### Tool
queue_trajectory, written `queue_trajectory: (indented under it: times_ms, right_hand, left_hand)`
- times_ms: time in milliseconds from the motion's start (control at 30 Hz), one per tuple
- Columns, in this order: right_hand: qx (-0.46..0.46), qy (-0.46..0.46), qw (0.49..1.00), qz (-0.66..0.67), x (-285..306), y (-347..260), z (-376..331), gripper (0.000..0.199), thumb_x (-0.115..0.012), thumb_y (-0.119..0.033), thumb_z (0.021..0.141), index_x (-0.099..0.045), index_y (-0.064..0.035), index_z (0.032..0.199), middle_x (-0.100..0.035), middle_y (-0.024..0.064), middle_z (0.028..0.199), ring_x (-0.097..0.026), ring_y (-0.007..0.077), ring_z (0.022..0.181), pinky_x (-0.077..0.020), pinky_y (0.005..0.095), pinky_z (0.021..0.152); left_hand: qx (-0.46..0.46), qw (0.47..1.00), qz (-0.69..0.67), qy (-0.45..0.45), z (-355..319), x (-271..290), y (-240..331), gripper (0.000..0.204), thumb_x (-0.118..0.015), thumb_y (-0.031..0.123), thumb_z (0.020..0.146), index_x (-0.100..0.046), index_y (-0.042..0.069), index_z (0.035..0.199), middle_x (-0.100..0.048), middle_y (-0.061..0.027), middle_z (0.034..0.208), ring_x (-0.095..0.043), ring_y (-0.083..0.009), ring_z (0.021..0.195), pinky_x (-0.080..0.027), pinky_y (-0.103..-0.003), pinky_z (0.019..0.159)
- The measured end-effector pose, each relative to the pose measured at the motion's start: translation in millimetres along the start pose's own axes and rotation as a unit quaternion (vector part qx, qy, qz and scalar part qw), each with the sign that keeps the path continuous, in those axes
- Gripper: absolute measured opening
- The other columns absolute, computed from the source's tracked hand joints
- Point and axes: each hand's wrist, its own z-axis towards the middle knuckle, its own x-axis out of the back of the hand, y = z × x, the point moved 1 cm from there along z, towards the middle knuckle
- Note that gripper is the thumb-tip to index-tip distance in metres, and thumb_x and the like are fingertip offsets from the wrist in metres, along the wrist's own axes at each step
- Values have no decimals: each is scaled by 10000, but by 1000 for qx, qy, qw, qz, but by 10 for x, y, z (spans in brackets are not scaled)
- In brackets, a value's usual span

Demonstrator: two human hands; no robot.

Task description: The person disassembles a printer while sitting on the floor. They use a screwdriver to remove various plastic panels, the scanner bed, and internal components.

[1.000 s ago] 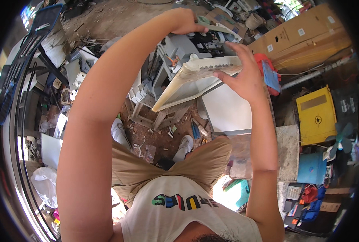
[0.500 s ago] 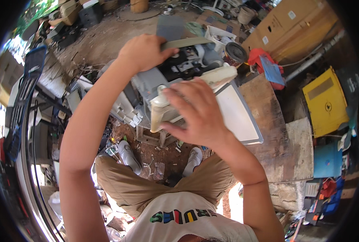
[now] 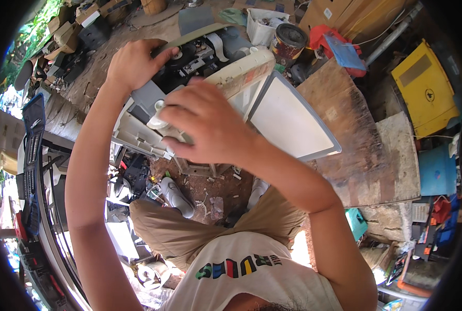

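Just right of my right-hand fingers (image 3: 189, 111) lies a flat white screen panel (image 3: 288, 122) with a grey rim, tilted. Well beyond my fingers, at the top right, stand tan cardboard boxes (image 3: 345, 15). Far right sits a yellow case (image 3: 425, 88) bearing a small round dark label (image 3: 429, 95).

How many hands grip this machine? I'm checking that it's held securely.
2. The left hand grips the machine at its far upper edge; the right hand holds its near cream casing.
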Motion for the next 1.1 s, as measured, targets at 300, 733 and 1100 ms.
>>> queue_trajectory:
  times_ms: [300,733,1100]
  right_hand:
    - [-11,-126,987,-101,752,687,67,474,-761,-212,775,-624,-73,1207,-609,118,1237,-567,324,1175,-456,422,1018]
    - [-227,203,952,36,2213,1228,-1413,474,-747,-271,827,-650,-21,1219,-710,193,1086,-692,296,1020,-523,377,923]
    - [-898,-201,369,-127,871,80,-8024,590,-683,-429,848,-614,-60,1303,-665,234,1222,-636,394,1149,-507,466,981]
  left_hand:
    - [43,993,109,-1,-132,36,-32,659,-494,731,886,-733,191,1177,-732,-181,1027,-694,-374,997,-546,-490,872]
    - [-94,994,0,-64,256,-231,-682,627,-484,533,994,-567,58,1394,-609,-175,1361,-545,-300,1305,-376,-352,1100]
    - [-244,924,276,-97,622,394,-2455,452,-465,282,1053,-531,-8,1395,-590,-184,1368,-573,-277,1252,-395,-349,1098]
